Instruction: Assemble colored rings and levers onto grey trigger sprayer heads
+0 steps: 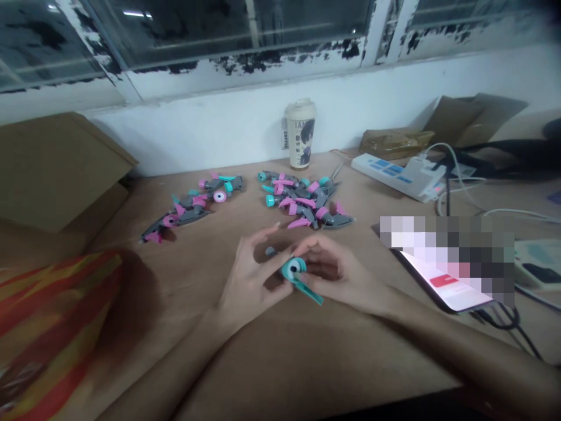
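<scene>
Lidded cup, white power strip, lit screen

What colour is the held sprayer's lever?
The lever is teal, showing best in the head view.

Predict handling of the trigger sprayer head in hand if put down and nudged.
The trigger sprayer head looks like molded plastic, so probably stiff and light. Its round teal collar might roll, but the protruding teal lever would likely stop it.
</scene>
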`<state>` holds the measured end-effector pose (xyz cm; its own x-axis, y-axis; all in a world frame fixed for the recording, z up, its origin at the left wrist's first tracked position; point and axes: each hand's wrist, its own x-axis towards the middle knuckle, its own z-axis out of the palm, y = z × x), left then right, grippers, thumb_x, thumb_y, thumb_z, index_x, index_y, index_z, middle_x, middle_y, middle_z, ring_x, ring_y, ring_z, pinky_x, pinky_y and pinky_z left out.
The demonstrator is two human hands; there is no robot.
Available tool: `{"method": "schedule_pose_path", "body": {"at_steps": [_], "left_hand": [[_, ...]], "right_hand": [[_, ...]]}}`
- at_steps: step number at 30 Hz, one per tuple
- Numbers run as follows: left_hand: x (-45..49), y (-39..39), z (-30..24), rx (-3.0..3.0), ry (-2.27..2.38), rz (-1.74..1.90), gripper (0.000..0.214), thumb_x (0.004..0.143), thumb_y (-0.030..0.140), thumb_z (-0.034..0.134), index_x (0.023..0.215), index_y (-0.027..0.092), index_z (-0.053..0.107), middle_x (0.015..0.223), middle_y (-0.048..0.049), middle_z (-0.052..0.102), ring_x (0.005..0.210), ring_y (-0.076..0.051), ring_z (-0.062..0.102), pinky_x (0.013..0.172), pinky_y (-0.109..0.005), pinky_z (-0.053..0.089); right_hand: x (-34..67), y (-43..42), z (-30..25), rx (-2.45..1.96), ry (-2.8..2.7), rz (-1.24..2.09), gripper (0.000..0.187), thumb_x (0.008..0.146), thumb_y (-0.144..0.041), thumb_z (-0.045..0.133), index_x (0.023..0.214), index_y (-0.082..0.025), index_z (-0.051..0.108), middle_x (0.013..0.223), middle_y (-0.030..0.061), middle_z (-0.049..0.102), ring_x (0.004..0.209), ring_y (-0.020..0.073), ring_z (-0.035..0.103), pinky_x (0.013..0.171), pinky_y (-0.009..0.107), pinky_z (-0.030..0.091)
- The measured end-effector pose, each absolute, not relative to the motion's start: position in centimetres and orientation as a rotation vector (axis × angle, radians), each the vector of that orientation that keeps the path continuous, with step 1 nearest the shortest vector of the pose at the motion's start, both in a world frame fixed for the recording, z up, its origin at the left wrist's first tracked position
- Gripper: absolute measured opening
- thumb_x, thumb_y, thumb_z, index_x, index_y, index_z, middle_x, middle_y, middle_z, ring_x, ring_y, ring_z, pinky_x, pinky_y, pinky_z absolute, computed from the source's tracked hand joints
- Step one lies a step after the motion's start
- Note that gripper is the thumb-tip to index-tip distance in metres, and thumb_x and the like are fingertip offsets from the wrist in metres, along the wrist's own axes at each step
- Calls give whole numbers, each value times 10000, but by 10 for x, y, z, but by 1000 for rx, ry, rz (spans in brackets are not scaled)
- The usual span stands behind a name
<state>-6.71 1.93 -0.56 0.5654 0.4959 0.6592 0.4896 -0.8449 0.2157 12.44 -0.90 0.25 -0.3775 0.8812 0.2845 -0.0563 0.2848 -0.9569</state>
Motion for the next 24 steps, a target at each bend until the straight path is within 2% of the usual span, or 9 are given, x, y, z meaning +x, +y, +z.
{"method": "schedule_pose_path", "body": {"at_steps": [3, 8, 12, 18, 24], "left_hand": [[-67, 17, -5, 2723, 764, 1146, 445, 750, 138, 646, 1167, 226, 517, 1240, -105, 416, 1135, -249, 482, 872, -402, 501], [-69, 13, -6, 2818, 775, 1097, 321, 818, 165, 593, 1133, 184, 540, 1061, -67, 523, 887, -155, 585, 752, -283, 549], [-73, 13, -9, 2906, 809, 1058, 290, 848, 197, 560, 1136, 169, 543, 1048, -67, 532, 839, -144, 596, 734, -263, 557], [-72, 14, -9, 2919, 817, 1046, 286, 864, 198, 539, 1149, 176, 530, 1060, -69, 528, 875, -149, 597, 745, -254, 559], [-66, 13, -11, 2864, 940, 1091, 258, 874, 216, 533, 1131, 208, 551, 1024, -51, 546, 809, -135, 610, 702, -254, 568]], "right_hand": [[127, -10, 6, -773, -1689, 1219, 194, 772, -159, 607, 935, -213, 519, 903, 4, 618, 821, 127, 633, 748, 270, 539], [127, -7, 1, -761, -1730, 1204, 169, 768, -158, 602, 909, -205, 521, 935, 19, 619, 827, 138, 620, 747, 291, 518], [123, -10, -6, -791, -1741, 1131, 212, 747, -107, 584, 918, -210, 514, 911, 9, 608, 793, 135, 602, 708, 282, 496], [118, -14, -5, -862, -1741, 1034, 192, 761, -120, 569, 918, -216, 513, 883, -6, 586, 793, 130, 577, 720, 280, 474], [121, -12, 1, -861, -1654, 1096, 78, 815, -168, 548, 885, -201, 548, 889, -2, 607, 803, 117, 581, 729, 254, 464]]}}
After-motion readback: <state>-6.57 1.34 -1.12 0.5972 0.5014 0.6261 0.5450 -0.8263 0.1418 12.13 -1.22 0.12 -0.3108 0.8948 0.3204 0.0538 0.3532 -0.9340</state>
